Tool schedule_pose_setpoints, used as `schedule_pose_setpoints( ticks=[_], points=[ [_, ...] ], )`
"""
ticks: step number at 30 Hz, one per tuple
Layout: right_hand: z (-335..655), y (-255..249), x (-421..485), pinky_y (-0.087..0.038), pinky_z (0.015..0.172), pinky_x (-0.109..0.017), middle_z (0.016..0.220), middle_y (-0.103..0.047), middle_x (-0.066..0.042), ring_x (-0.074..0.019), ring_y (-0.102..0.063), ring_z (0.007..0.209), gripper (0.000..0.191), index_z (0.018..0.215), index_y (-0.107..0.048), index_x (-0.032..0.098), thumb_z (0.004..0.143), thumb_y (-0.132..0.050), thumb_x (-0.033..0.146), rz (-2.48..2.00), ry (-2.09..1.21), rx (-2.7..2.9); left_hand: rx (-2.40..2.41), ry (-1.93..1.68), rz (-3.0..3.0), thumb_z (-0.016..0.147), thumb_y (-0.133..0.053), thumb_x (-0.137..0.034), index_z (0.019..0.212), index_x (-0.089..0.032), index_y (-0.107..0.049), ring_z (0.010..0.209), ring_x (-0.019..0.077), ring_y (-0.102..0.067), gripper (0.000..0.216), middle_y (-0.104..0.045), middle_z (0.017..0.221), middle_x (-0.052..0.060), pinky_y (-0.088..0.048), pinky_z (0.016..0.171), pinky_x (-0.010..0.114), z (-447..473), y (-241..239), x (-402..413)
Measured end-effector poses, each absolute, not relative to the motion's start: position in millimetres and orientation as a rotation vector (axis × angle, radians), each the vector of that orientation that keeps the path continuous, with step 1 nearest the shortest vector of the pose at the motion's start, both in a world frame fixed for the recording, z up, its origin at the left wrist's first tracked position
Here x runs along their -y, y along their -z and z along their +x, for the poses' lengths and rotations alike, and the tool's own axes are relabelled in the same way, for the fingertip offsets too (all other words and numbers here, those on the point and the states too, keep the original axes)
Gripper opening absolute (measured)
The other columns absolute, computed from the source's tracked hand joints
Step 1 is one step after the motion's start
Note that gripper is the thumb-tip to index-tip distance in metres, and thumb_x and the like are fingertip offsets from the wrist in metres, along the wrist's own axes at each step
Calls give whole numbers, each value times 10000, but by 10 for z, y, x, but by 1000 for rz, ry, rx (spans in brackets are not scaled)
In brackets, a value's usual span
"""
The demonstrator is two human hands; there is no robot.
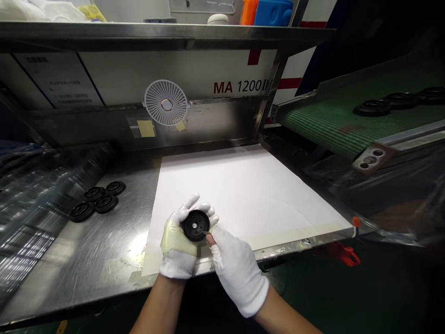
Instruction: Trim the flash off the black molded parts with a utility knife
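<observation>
My left hand (179, 241), in a white glove with tape across the palm, cups a round black plastic disc (195, 225) face up over the near edge of a white sheet (250, 195). My right hand (236, 269), also gloved, is closed in a pinch at the disc's right rim, with what may be a small thin tool at the fingertips; I cannot make it out. Both hands hover just above the steel bench (104, 250).
Several black discs (97, 202) lie grouped on the bench at left, beside plastic-wrapped bundles (38, 199). A green conveyor belt (347, 120) at right carries more black discs (396, 102). A small white fan (166, 103) stands at the back wall. A red-handled tool (342, 253) hangs below the bench edge.
</observation>
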State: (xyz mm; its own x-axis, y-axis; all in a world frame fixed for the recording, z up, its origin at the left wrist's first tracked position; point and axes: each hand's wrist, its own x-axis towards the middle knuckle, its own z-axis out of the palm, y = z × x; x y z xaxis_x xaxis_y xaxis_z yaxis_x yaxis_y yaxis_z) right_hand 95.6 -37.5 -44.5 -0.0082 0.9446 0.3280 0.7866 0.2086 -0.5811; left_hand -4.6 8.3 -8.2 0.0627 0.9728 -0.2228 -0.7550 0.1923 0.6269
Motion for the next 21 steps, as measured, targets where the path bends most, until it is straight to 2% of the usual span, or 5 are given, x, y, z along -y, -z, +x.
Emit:
schedule_pose_setpoints(
  ticks=[5,11,15,18,21],
  points=[
    [932,496,382,-262,576,-304,688,-627,3,-164,-557,607,265,792,-546,232,938,-332,291,-1690,-296,1785,-627,-1513,434,751,-622,-198,935,-172,-629,679,126,-576,186,-564,710,11,-517,672,271,16,154,-103],
    [802,480,435,-255,570,-304,662,-598,15,-149,-547,595,307,755,-516,233,953,-295,312,-1641,-312,1800,-664,-1714,573,780,-602,-224,1071,-195,-621,897,176,-619,293,-628,922,44,-488,928,374,76,127,-54],
    [898,441,407,-265,579,-305,695,-621,8,-159,-562,618,277,784,-534,232,948,-320,295,-1647,-280,1820,-666,-1397,460,748,-519,-209,1167,-154,-585,935,287,-628,428,-647,1035,166,-531,792,473,-24,51,-81],
    [971,447,380,-273,570,-298,708,-634,2,-164,-559,613,284,821,-549,234,954,-313,320,-1695,-277,1779,-624,-1382,405,723,-548,-184,1042,-139,-620,739,207,-617,330,-628,771,79,-538,682,366,-35,50,-119],
    [946,466,391,-268,562,-293,685,-628,1,-159,-545,589,304,792,-546,229,955,-307,323,-1714,-293,1758,-598,-1506,390,727,-644,-194,936,-162,-622,669,132,-570,212,-563,688,4,-511,651,266,34,90,-146]
  ],
)
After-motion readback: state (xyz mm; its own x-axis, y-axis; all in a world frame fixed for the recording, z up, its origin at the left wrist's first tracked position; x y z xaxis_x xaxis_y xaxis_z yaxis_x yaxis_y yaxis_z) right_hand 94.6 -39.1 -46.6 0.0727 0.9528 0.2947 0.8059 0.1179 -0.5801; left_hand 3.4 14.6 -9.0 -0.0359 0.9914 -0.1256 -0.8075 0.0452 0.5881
